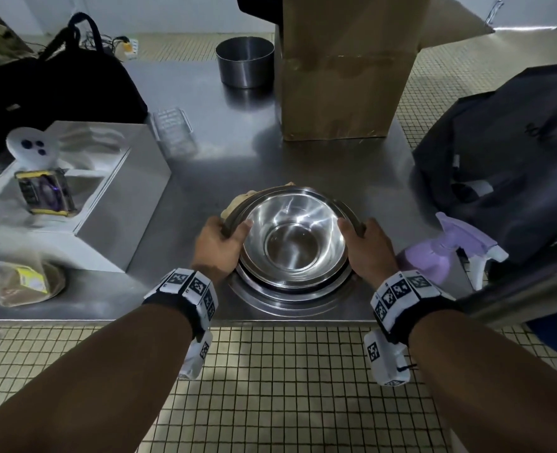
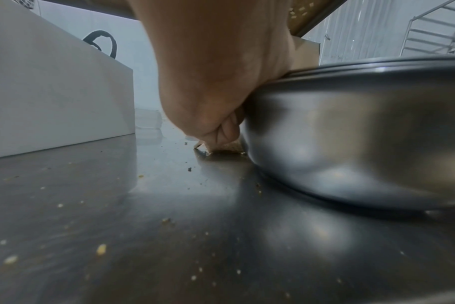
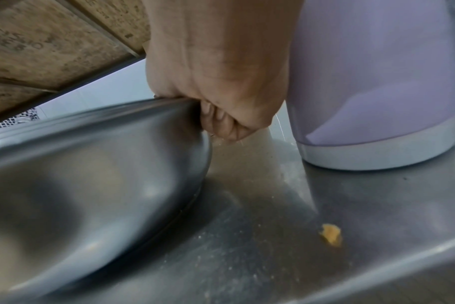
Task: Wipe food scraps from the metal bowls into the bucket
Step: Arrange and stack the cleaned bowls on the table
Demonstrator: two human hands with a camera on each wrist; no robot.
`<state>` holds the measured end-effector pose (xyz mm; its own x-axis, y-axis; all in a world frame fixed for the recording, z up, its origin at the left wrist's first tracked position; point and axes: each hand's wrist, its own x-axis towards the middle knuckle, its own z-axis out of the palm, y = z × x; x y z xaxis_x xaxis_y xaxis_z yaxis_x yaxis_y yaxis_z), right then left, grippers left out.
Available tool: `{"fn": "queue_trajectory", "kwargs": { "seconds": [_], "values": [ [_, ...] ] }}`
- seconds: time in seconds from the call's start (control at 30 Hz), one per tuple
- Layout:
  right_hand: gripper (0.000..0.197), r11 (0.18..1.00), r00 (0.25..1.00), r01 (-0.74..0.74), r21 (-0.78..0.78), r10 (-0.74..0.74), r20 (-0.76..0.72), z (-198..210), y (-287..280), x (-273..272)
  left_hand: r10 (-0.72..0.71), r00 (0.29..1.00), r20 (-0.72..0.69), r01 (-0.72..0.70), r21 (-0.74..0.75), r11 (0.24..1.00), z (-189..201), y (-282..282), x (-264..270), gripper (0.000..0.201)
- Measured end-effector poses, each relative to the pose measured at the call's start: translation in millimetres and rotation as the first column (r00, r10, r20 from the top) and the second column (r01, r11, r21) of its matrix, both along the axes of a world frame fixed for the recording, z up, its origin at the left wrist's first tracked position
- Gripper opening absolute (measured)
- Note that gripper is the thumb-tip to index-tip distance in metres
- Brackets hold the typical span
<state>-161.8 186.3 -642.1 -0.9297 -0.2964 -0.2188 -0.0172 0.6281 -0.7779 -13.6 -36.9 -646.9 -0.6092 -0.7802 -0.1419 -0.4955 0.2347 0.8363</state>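
Observation:
A stack of nested metal bowls (image 1: 291,246) stands near the front edge of the steel table (image 1: 205,103). The inside of the top bowl is shiny, with no scraps showing. My left hand (image 1: 228,237) grips the stack's left rim, thumb inside. My right hand (image 1: 358,237) grips the right rim the same way. In the wrist views, curled fingers (image 2: 226,131) press the bowl wall (image 2: 351,133), and the right fingers (image 3: 221,123) curl under the rim (image 3: 117,111). A beige cloth (image 1: 237,201) lies behind the bowls. The metal bucket (image 1: 245,60) stands at the back of the table.
A tall cardboard box (image 1: 345,67) stands behind and to the right of the bowls. A purple spray bottle (image 1: 434,256) sits close to my right hand. A white box (image 1: 107,191) and a black bag (image 1: 58,89) fill the left. Crumbs (image 2: 101,248) dot the table.

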Motion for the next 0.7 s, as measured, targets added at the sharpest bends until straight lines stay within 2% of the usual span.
{"fn": "queue_trajectory", "kwargs": {
  "seconds": [0.4,0.57,0.7],
  "values": [
    [0.043,0.999,0.998,0.034,-0.002,-0.034,-0.050,-1.1,-3.7,-5.6,0.020,0.999,-0.027,-0.020,-0.016,1.000,-9.5,-10.7,-10.3,0.045],
    [0.054,0.996,0.999,0.030,0.087,-0.026,-0.042,8.3,-4.1,-6.2,-0.034,0.990,0.135,0.047,-0.097,0.994,2.2,-8.9,-9.2,0.054],
    [0.064,0.991,0.998,0.029,0.133,-0.022,-0.050,22.8,-4.9,-5.5,-0.088,0.976,0.201,0.115,-0.128,0.985,14.5,-8.9,-6.1,0.064]
  ]
}}
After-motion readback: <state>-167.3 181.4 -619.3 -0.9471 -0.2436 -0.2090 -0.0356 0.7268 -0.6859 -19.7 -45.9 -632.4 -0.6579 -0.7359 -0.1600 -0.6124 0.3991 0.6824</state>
